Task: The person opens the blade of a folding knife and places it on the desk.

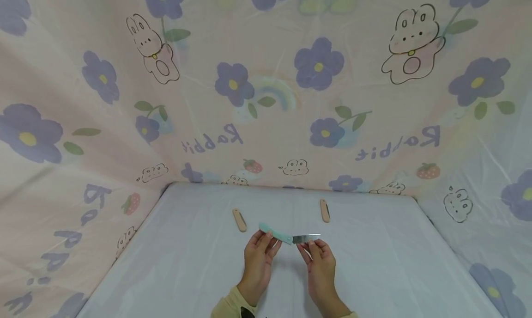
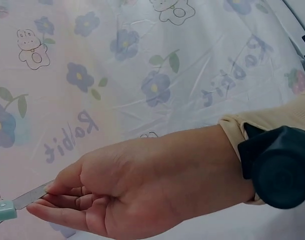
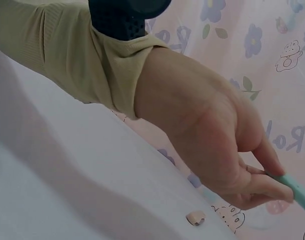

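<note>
A folding knife with a mint-green handle (image 1: 276, 235) is held up between both hands above the white table, its steel blade (image 1: 306, 238) swung out to the right. My left hand (image 1: 256, 265) grips the handle between thumb and fingers. With thumb and fingertips, my right hand (image 1: 322, 267) pinches the blade along its lower edge. The left wrist view shows the right hand (image 2: 142, 185) on the blade (image 2: 31, 196), with only the handle's pivot end in frame. In the right wrist view the left hand (image 3: 212, 145) pinches the green handle (image 3: 298, 192); the blade is out of frame.
Two folded knives with tan handles lie on the white table (image 1: 187, 262) beyond the hands, one tan knife (image 1: 239, 220) to the left and another tan knife (image 1: 325, 210) to the right. A printed rabbit-and-flower curtain (image 1: 274, 124) surrounds the table at the back and sides.
</note>
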The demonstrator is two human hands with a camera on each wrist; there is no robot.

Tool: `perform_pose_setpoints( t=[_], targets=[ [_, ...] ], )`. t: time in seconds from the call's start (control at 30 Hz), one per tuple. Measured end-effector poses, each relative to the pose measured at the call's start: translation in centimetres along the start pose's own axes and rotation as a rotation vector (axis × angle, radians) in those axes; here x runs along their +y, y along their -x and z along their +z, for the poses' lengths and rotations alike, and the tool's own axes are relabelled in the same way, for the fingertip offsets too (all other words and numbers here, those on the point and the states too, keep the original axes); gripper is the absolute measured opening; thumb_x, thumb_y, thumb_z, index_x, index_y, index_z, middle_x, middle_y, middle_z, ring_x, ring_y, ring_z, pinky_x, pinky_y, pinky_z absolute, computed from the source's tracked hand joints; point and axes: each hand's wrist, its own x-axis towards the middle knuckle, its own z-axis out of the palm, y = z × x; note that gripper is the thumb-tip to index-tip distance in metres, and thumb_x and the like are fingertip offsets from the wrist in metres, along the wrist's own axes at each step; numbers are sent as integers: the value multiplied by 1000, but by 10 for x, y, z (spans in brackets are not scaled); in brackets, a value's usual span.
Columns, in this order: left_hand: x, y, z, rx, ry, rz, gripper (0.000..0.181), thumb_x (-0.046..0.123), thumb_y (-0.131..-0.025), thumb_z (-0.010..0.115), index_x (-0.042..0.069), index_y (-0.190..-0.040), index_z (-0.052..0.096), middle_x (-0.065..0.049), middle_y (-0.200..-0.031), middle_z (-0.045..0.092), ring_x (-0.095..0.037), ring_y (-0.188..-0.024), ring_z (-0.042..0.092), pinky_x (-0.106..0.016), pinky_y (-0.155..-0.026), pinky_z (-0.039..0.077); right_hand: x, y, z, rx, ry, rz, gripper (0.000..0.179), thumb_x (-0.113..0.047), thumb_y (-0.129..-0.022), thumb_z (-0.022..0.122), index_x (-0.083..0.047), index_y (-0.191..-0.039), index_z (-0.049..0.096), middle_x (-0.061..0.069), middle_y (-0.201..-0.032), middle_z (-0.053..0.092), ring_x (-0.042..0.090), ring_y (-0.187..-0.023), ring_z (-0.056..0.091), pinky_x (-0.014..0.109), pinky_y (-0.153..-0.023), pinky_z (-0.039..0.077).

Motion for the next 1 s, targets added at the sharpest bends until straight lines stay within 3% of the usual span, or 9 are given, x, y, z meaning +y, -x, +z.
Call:
perform_pose_setpoints(
  t=[0.3, 0.57, 0.77, 0.87, 1.0],
  targets=[
    [-6, 0, 7, 54, 77, 27, 29, 0, -86, 54, -4, -112, 42, -10, -94, 51, -22, -87, 58, -39, -84, 44, 1, 5, 7, 62, -64, 10, 36, -14, -91, 50, 8, -113, 33, 28, -113, 40, 32, -103, 52, 31, -81, 47],
    [-9, 1, 12, 70, 119, 37, 29, 1, -87, 53, -4, -112, 40, -11, -98, 49, -23, -91, 58, -36, -85, 44, 16, 2, 3, 18, -113, -108, 26, -15, -91, 51, 4, -105, 39, 22, -105, 46, 26, -98, 57, 33, -81, 47],
    [-11, 2, 16, 69, 126, 50, 34, 2, -87, 53, -5, -116, 37, -13, -100, 49, -23, -91, 58, -35, -85, 44, 4, 7, 11, 88, -99, -37, 35, -20, -90, 52, 4, -109, 34, 22, -112, 41, 28, -103, 54, 32, -82, 47],
    [-11, 2, 18, 65, 112, 58, 35, 2, -87, 53, -5, -117, 36, -14, -101, 49, -23, -92, 58, -36, -85, 44, 16, -1, 2, 94, -80, -39, 41, -24, -88, 55, 3, -112, 35, 22, -114, 42, 30, -105, 52, 33, -83, 46],
    [-10, 2, 17, 69, 94, 55, 35, 2, -87, 54, -5, -116, 37, -15, -102, 49, -24, -92, 58, -37, -84, 45, 40, -16, -17, 40, -129, -65, 39, -21, -87, 56, 2, -113, 38, 21, -113, 45, 30, -103, 53, 35, -82, 46]
  ],
)
